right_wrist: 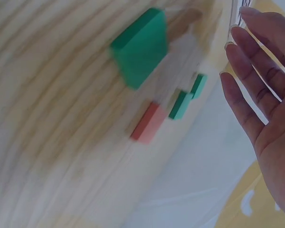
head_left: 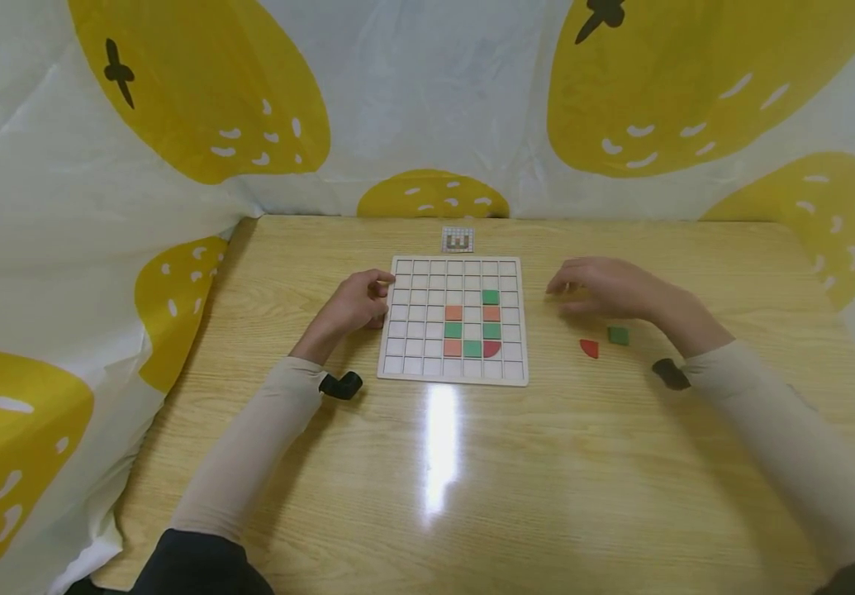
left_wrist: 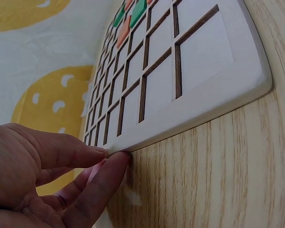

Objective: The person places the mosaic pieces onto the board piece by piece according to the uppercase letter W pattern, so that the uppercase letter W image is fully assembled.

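A white grid board (head_left: 412, 364) lies on the table with green, orange and red tiles in some of its cells, among them a red quarter-round tile (head_left: 491, 349). At its left edge is my left hand (head_left: 356, 304); in the left wrist view the thumb and a finger pinch the board's rim. My right hand (head_left: 605, 287) hovers right of the board, fingers loosely extended and holding nothing. Loose below it lie a red quarter-round tile (head_left: 589, 349) and a green square tile (head_left: 618, 335). The right wrist view also shows an orange-red tile (right_wrist: 149, 122) and further green tiles (right_wrist: 181, 104).
A small card (head_left: 458, 240) with a dark pattern on a grid sits behind the board. The wooden table (head_left: 546, 471) reaches back to a white cloth (head_left: 434, 91) with yellow prints, which also hangs along the left side. Dark straps (head_left: 341, 385) are at both wrists.
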Demonstrator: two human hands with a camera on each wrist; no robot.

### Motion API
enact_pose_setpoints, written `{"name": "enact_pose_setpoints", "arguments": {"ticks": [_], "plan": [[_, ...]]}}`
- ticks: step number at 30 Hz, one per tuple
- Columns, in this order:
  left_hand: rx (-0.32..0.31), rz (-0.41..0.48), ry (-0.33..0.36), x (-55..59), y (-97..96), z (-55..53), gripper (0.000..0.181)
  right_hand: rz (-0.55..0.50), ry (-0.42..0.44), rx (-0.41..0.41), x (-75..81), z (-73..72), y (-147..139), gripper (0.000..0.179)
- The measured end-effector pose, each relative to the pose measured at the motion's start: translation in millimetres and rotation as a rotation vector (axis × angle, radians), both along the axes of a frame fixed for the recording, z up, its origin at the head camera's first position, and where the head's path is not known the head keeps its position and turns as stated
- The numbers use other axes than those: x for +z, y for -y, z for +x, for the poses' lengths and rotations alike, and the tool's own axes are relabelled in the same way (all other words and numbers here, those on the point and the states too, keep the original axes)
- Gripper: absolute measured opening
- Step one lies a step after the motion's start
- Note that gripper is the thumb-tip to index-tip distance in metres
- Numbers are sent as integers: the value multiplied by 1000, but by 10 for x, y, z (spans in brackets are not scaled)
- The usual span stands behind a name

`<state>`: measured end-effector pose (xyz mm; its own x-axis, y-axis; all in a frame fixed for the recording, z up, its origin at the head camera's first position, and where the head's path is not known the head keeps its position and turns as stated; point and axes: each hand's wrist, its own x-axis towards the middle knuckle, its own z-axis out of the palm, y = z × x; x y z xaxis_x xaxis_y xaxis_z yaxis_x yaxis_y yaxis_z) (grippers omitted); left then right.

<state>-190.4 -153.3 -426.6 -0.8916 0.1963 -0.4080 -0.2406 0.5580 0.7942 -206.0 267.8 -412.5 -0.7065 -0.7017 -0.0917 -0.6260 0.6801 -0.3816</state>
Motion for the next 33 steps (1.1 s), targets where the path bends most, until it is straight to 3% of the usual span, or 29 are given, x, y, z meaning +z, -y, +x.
{"name": "enact_pose_setpoints", "arguments": {"ticks": [15, 22, 33], "plan": [[-17, -16, -26, -19, 8, 6, 53, 3, -23, -37, 4, 137, -432, 28], [-10, -19, -19, -21, 7, 5, 53, -6, -113, -3, -69, 134, -660, 27], [-6, -22, -18, -22, 1, -4, 53, 26, -83, -103, -45, 185, -802, 23]]}}
